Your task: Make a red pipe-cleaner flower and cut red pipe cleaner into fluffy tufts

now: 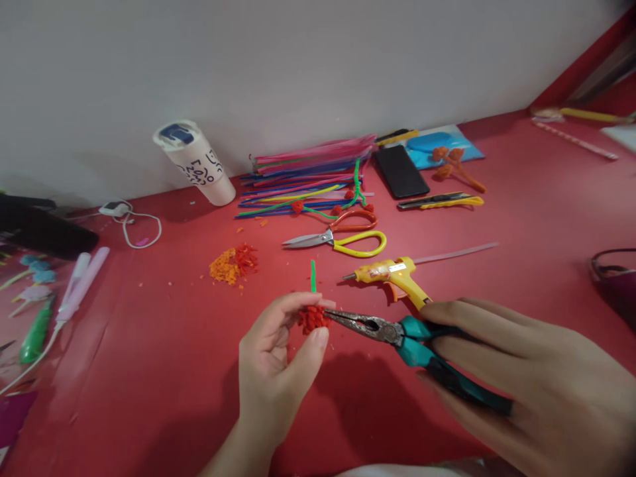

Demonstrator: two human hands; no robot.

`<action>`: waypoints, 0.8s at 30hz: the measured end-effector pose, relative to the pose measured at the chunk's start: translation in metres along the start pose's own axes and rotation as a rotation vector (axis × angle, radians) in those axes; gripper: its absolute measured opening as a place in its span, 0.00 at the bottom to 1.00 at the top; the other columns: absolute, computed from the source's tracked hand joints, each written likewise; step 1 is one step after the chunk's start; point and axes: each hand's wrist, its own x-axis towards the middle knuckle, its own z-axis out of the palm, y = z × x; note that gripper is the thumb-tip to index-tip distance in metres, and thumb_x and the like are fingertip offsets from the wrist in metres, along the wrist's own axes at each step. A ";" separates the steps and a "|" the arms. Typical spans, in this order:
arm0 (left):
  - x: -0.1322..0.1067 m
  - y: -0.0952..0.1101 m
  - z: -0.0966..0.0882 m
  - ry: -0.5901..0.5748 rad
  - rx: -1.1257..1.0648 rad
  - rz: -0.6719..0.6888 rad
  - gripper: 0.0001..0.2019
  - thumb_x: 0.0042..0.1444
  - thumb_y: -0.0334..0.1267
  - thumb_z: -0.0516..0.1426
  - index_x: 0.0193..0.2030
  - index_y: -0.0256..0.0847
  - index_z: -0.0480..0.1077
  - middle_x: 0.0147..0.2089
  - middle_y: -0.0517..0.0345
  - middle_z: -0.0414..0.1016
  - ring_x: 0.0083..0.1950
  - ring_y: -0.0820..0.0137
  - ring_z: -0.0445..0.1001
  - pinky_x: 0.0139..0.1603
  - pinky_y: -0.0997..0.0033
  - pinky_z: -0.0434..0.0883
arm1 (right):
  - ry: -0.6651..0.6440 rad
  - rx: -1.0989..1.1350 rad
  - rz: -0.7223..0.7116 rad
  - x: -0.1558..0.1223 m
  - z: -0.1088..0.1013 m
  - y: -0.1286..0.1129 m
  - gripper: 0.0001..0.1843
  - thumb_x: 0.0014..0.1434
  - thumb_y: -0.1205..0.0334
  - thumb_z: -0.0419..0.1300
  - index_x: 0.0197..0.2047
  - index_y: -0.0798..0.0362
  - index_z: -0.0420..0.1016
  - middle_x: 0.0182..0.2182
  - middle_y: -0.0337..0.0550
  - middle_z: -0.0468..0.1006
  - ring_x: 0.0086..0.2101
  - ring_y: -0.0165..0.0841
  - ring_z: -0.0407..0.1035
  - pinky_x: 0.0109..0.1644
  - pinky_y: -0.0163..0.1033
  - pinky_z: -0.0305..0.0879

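Observation:
Between the fingers and thumb of my left hand point(275, 361) is a small red textured cluster point(314, 319). A short green stem point(313, 275) shows just beyond those fingers; I cannot tell whether it joins the cluster. My right hand point(541, 377) grips needle-nose pliers point(385, 330) with teal and black handles. The pliers' tips touch the right side of the cluster, their jaws nearly together. Beyond the pliers lies a yellow hot glue gun point(397, 275) with a clear glue stick point(457, 253) out of its back. Scissors point(332, 237) with red and yellow handles rest farther away.
Orange and red trimmings point(231, 265) lie left of the scissors. Pipe cleaners point(303, 175), a white tumbler point(199, 162), a black phone point(401, 171), and a yellow utility knife point(442, 201) line the back. A pink hair straightener point(82, 285) and a green object point(36, 334) are at left.

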 end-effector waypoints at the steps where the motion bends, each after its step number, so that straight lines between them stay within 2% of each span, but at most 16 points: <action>1: 0.000 0.000 0.000 -0.002 0.004 0.003 0.10 0.45 0.29 0.58 0.37 0.39 0.72 0.34 0.55 0.78 0.37 0.69 0.74 0.41 0.71 0.69 | 0.008 0.001 -0.003 0.000 0.000 0.000 0.11 0.58 0.63 0.47 0.33 0.46 0.70 0.38 0.43 0.74 0.37 0.36 0.71 0.34 0.40 0.70; 5: 0.000 0.000 0.000 -0.001 0.002 -0.020 0.10 0.45 0.29 0.58 0.37 0.39 0.73 0.34 0.54 0.78 0.37 0.69 0.74 0.40 0.72 0.69 | 0.009 -0.022 -0.035 0.000 0.003 0.001 0.10 0.59 0.65 0.48 0.33 0.47 0.69 0.33 0.40 0.75 0.32 0.34 0.70 0.34 0.40 0.70; 7: 0.001 0.001 0.001 0.009 -0.012 -0.045 0.10 0.45 0.30 0.58 0.36 0.39 0.73 0.34 0.55 0.78 0.36 0.70 0.74 0.40 0.74 0.69 | 0.016 -0.085 -0.070 -0.001 0.005 0.003 0.10 0.59 0.65 0.48 0.33 0.48 0.70 0.33 0.39 0.75 0.33 0.35 0.70 0.37 0.43 0.71; 10: 0.002 0.001 0.001 0.022 -0.061 -0.094 0.09 0.43 0.29 0.59 0.34 0.38 0.74 0.32 0.55 0.77 0.34 0.71 0.74 0.38 0.76 0.69 | 0.013 -0.230 -0.142 -0.005 0.008 0.005 0.13 0.60 0.67 0.46 0.33 0.50 0.71 0.35 0.42 0.76 0.36 0.38 0.70 0.38 0.47 0.70; 14: 0.005 -0.001 -0.001 0.014 -0.133 -0.174 0.08 0.43 0.31 0.60 0.33 0.38 0.75 0.30 0.57 0.77 0.29 0.75 0.73 0.32 0.80 0.69 | 0.021 -0.365 -0.186 -0.013 0.011 0.006 0.17 0.60 0.68 0.43 0.32 0.50 0.72 0.37 0.44 0.75 0.35 0.40 0.69 0.34 0.48 0.69; 20: 0.007 -0.004 -0.005 -0.051 -0.177 -0.224 0.07 0.44 0.33 0.60 0.32 0.39 0.75 0.26 0.59 0.76 0.25 0.76 0.72 0.27 0.81 0.69 | 0.088 -0.429 -0.235 -0.018 0.012 0.007 0.18 0.55 0.73 0.43 0.32 0.51 0.72 0.42 0.49 0.72 0.35 0.44 0.65 0.29 0.47 0.64; 24: 0.007 -0.003 -0.005 -0.054 -0.195 -0.213 0.07 0.44 0.34 0.60 0.32 0.39 0.75 0.26 0.59 0.76 0.24 0.77 0.73 0.27 0.82 0.70 | 0.077 -0.426 -0.216 -0.015 0.011 0.006 0.15 0.55 0.72 0.46 0.32 0.51 0.72 0.40 0.48 0.72 0.34 0.42 0.65 0.30 0.47 0.65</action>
